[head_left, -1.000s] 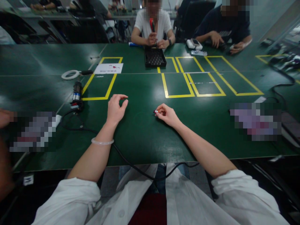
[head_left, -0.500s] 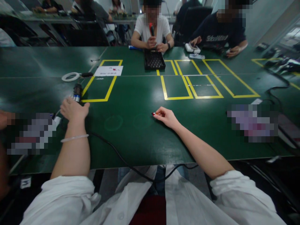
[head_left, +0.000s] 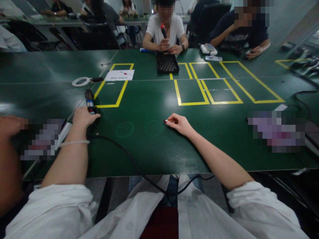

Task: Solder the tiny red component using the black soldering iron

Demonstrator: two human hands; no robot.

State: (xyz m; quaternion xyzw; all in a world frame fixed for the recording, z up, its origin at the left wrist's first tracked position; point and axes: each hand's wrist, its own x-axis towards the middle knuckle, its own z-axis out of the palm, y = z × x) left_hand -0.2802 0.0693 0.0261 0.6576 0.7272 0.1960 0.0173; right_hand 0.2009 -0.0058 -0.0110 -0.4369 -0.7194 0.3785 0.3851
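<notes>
Right hand (head_left: 178, 123): pinched around small red-and-white piece (head_left: 165, 121) over green table (head_left: 161, 152), presumably for fine control.
Left hand (head_left: 83, 117): spread-thumbed at near end of black, blue-banded cylindrical device (head_left: 89, 99) on table; closure not discernible.

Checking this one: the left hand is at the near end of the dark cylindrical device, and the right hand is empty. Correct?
Not quite: the right hand isn't empty. The head view shows it pinching a small red-and-white piece. The left hand is at the near end of the dark cylindrical device.
</notes>
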